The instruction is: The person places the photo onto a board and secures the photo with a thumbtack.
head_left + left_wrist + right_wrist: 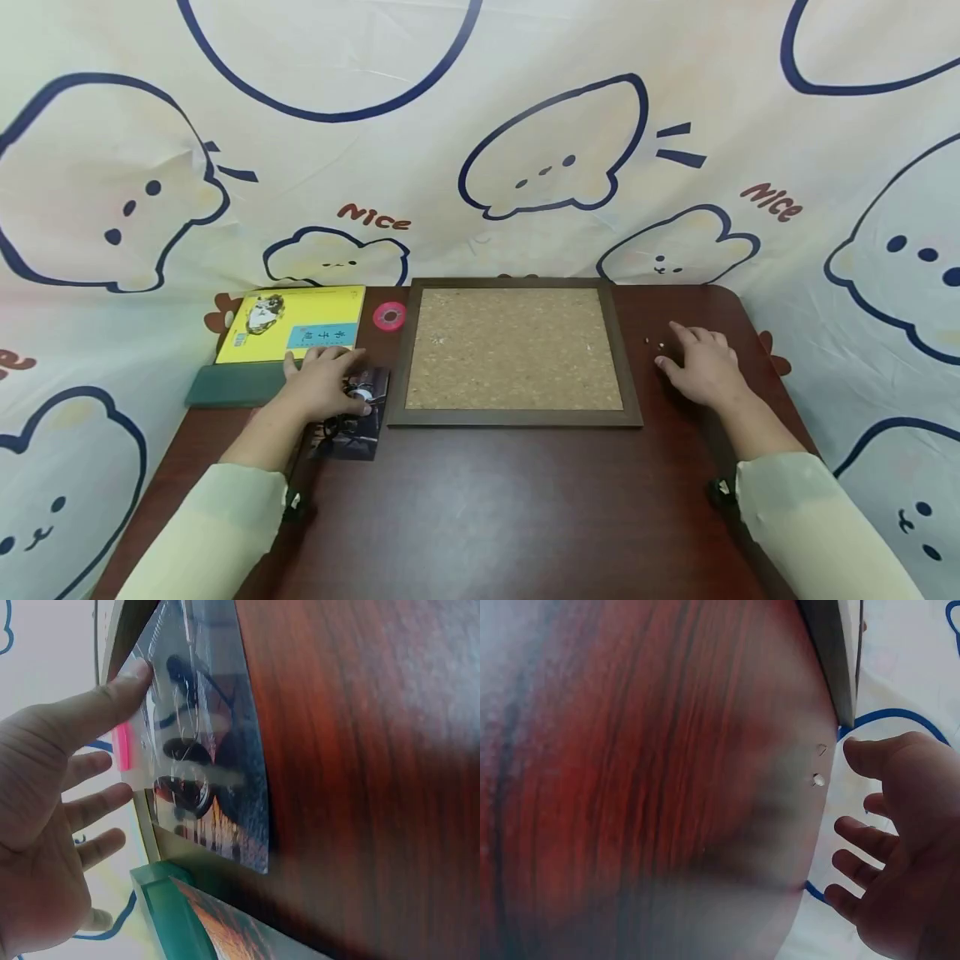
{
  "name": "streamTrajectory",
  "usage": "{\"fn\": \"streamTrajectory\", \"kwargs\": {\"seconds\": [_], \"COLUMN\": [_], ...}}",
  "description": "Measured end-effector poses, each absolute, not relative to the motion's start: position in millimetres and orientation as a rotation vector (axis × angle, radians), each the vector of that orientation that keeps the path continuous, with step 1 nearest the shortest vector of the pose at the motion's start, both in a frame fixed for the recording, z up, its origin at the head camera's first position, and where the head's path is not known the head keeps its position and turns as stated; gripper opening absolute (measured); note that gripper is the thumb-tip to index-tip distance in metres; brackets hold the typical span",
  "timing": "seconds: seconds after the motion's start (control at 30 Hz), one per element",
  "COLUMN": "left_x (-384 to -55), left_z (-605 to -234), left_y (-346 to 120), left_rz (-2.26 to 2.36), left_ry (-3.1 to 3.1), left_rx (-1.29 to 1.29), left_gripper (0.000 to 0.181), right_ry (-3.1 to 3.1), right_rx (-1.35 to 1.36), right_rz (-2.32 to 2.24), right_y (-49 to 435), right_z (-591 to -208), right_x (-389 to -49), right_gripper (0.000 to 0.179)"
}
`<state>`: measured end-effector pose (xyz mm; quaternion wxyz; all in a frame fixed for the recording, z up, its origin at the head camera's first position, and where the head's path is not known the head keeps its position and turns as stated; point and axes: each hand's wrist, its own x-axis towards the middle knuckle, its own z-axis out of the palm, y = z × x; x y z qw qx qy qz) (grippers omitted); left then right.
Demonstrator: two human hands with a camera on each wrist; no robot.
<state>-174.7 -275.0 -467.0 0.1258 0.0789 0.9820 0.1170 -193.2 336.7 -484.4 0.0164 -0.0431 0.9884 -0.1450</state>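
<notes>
My left hand [322,387] is over a dark glossy photo print [367,437] left of the framed corkboard [517,350]. In the left wrist view, its thumb overlaps the edge of the photo print [225,750] and the fingers are spread apart. Part of a second print [240,926] shows below the first, beside a green box [169,907]. On the right, my right hand [703,367] hovers by two tiny metallic tacks [661,345] on the table. The right wrist view shows the tacks [818,780] just off its thumb tip, with nothing in the hand.
A yellow book [307,312] lies at the back left, with the green box [232,385] in front of it. A pink tape roll [389,316] sits between book and corkboard. Behind the brown table [510,508] hangs a printed cloth [420,167].
</notes>
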Motion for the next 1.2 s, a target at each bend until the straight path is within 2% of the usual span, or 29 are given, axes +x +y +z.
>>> {"fn": "streamTrajectory", "kwargs": {"seconds": [0.4, 0.77, 1.2], "left_x": [-173, -173, -172], "left_z": [-475, -479, -484], "left_y": [-275, -280, -280], "left_rz": [0.372, 0.421, 0.588], "left_ry": [2.844, 2.845, 2.899], "left_rx": [0.193, 0.164, 0.275], "left_gripper": [0.089, 0.093, 0.086], "right_ry": [3.039, 3.039, 3.064], "right_rx": [-0.100, -0.099, -0.125], "right_rz": [-0.480, -0.480, -0.519], "right_y": [338, 337, 333], "right_z": [-494, -498, -499], "right_x": [-207, -214, -215], "right_gripper": [0.056, 0.045, 0.032]}}
